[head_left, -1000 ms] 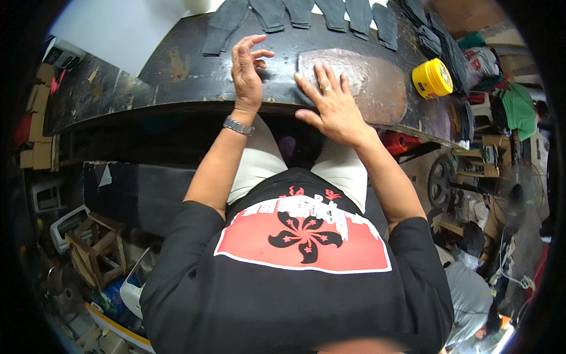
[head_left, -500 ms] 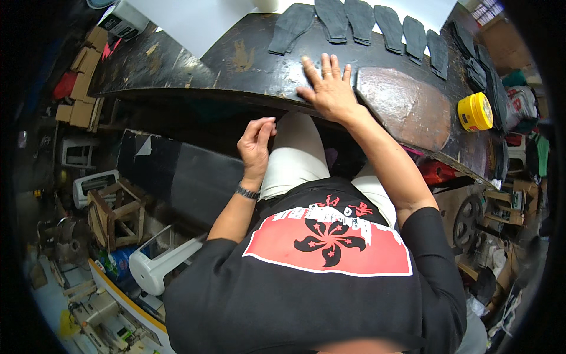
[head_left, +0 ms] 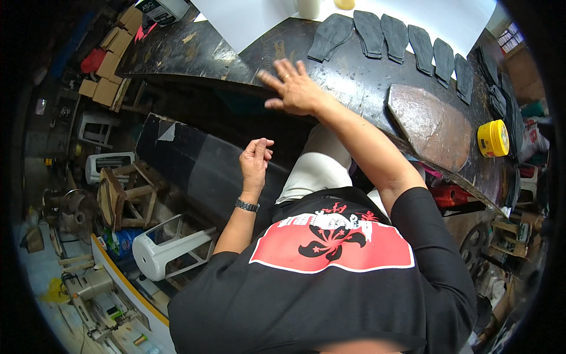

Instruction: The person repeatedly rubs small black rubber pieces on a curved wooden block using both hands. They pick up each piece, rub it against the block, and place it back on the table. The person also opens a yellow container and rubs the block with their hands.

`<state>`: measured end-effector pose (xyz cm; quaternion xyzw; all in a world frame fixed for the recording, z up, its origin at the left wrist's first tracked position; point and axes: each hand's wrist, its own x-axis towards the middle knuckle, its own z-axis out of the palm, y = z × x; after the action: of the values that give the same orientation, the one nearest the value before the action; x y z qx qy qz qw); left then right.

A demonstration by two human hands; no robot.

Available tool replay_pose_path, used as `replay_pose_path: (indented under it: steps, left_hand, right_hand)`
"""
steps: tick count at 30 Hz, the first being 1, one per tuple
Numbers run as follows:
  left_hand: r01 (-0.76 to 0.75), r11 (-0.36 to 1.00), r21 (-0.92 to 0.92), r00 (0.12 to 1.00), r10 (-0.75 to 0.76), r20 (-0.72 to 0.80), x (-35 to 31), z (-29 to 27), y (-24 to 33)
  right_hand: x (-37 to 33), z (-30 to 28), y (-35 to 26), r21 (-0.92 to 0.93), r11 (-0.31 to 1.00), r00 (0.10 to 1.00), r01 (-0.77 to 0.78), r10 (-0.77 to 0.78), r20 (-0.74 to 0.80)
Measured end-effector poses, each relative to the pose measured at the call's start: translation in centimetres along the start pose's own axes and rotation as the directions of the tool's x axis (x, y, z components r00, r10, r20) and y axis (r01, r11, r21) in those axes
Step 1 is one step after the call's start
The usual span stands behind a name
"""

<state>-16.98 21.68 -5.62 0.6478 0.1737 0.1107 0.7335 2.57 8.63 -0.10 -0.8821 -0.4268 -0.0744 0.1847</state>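
My right hand (head_left: 296, 91) spreads its fingers just over the front edge of the black worktable (head_left: 194, 62), with a ring on one finger and nothing held. I cannot tell whether its fingertips touch the tabletop. Lower and to the left, my left hand (head_left: 255, 160) is raised above my lap, its fingers curled in against the thumb; whatever they hold, if anything, is hidden. Beyond my right hand, several dark grey leaf-shaped pieces (head_left: 331, 38) lie in a row, partly on white sheets (head_left: 253, 23). A worn brown board (head_left: 430, 127) rests on the table to the right.
A yellow tub (head_left: 493, 138) stands by the brown board, near dark pieces at the table's right end. White cups (head_left: 308, 8) sit at the back. On my left are a black bench (head_left: 194, 156), a white plastic stool (head_left: 154, 255), a wooden stool (head_left: 121, 194) and a sewing machine (head_left: 88, 286).
My right hand has swept left along the table's front edge, fingers still spread. My left hand has turned slightly, its fingers still curled. The view has shifted, moving the table rightward in the picture.
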Motion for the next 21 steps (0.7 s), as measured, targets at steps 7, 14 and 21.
replay_pose_path:
  steps: [7,14,21]
  left_hand:
    - [-0.148,0.954,-0.261,0.981,0.109,-0.157,1.6,2.4,0.8]
    - [-0.304,0.904,-0.300,0.894,0.379,0.238,2.5,15.7,5.4]
    - [-0.388,0.848,-0.362,0.521,0.526,0.672,-4.8,26.7,5.3]
  right_hand:
    - [-5.7,-2.2,-1.4,0.913,0.380,0.989,-0.150,0.043,0.144]
    - [-14.6,-4.3,-3.7,0.852,0.524,0.915,-0.015,0.351,-0.200]
    - [-20.6,-11.8,2.4,0.956,0.290,0.494,0.047,0.825,-0.275]
